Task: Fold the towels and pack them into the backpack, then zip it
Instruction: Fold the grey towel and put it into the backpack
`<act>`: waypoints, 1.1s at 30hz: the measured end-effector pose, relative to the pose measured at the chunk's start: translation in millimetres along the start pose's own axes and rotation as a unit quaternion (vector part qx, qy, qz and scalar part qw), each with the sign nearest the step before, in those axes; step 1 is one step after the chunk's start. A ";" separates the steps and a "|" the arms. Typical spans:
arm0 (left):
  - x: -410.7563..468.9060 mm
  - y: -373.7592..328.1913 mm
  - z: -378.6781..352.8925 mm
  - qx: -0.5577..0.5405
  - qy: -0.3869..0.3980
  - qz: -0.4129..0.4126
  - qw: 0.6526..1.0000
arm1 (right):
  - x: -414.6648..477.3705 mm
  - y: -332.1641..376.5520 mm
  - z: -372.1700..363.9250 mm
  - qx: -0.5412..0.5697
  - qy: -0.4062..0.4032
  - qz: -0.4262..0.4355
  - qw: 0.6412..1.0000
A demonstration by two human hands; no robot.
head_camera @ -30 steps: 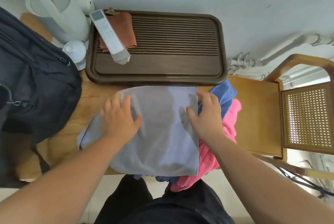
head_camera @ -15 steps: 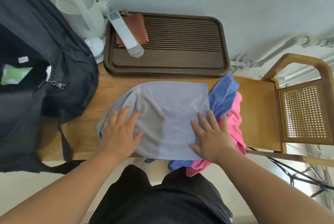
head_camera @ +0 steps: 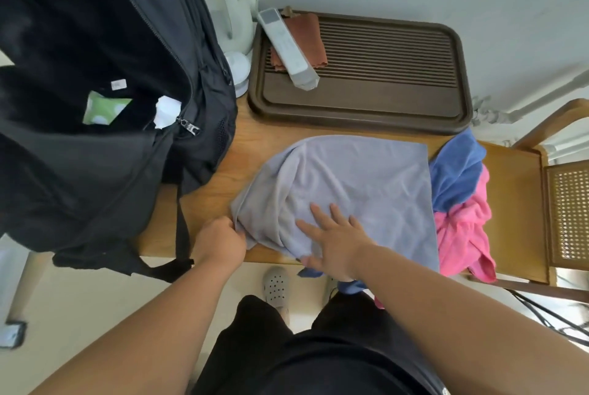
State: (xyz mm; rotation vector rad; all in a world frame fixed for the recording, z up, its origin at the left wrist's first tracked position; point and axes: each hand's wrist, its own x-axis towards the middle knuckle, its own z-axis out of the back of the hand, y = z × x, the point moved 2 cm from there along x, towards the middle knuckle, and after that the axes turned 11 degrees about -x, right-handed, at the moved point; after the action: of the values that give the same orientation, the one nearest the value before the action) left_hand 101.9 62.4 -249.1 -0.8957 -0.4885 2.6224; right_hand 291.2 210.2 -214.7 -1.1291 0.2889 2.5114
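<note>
Closest to the camera there's a perforated grey rubber clog point(head_camera: 275, 286) down on the floor, just under the front edge of the light wooden table point(head_camera: 207, 184). On that edge, the left hand point(head_camera: 220, 240) has its fingers curled tight around the bunched left corner of the pale grey microfibre towel point(head_camera: 350, 184). The right hand point(head_camera: 334, 243) lies flat on the same towel's near side, fingers straight and spread. The towel is laid across the middle of the table, a bit rumpled on the left. Its right side covers part of a crumpled blue towel point(head_camera: 455, 171) and a hot-pink towel point(head_camera: 462, 228) heaped partly on the wooden chair point(head_camera: 516, 203) next to it. The big black fabric backpack point(head_camera: 95, 107) takes up the table's left side with its zip open and a green packet point(head_camera: 103, 109) showing inside. Further back sits a dark brown slatted wooden tray point(head_camera: 366, 98), very near the towel's far edge, with a long white remote point(head_camera: 287, 50) lying on a rust-brown cloth point(head_camera: 309, 34). A white plastic appliance point(head_camera: 232, 12) stands between the backpack and the tray, by the wall.
</note>
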 end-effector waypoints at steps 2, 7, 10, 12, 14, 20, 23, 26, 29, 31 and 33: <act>-4.4 -7.0 2.6 -0.036 -0.011 -0.020 0.999 | -0.4 -0.5 -4.3 0.010 0.022 0.004 1.000; -30.9 -44.3 32.4 -0.244 -0.007 -0.085 0.966 | -2.1 -3.9 14.7 0.105 0.026 -0.006 0.994; -42.2 -66.3 60.9 -0.294 -0.027 -0.136 0.946 | -7.7 4.1 43.4 0.245 -0.082 -0.028 0.966; -47.0 -81.2 78.5 -0.302 -0.019 -0.169 0.938 | -17.9 13.9 64.4 0.345 -0.180 -0.025 0.921; -49.5 -95.4 91.0 -0.309 0.002 -0.196 0.931 | -29.5 24.6 82.9 0.430 -0.240 -0.004 0.870; -53.2 -127.4 101.9 -0.387 0.083 -0.203 0.896 | -47.6 36.0 113.4 0.480 -0.284 0.037 0.829; -50.7 -135.5 100.1 -0.460 0.081 -0.166 0.869 | -48.4 33.3 109.1 0.391 -0.268 -0.041 0.879; -48.6 -144.4 96.7 -0.494 0.076 -0.135 0.856 | -46.7 30.2 98.9 0.335 -0.267 -0.121 0.896; -38.4 -146.8 96.2 -0.515 0.040 -0.105 0.850 | -42.4 27.7 82.8 0.326 -0.219 -0.143 0.908; -26.5 -142.7 97.1 -0.538 0.028 -0.064 0.840 | -46.5 26.2 73.6 0.303 -0.157 -0.141 0.929; -16.2 -136.5 95.9 -0.543 0.043 -0.027 0.838 | -49.6 24.1 62.1 0.290 -0.114 -0.132 0.941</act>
State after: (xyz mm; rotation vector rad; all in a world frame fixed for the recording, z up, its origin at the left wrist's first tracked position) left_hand 79.5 156.6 -112.4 -1.2165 -2.0274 2.0729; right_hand 269.6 196.5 -135.8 -0.5908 0.7045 2.0808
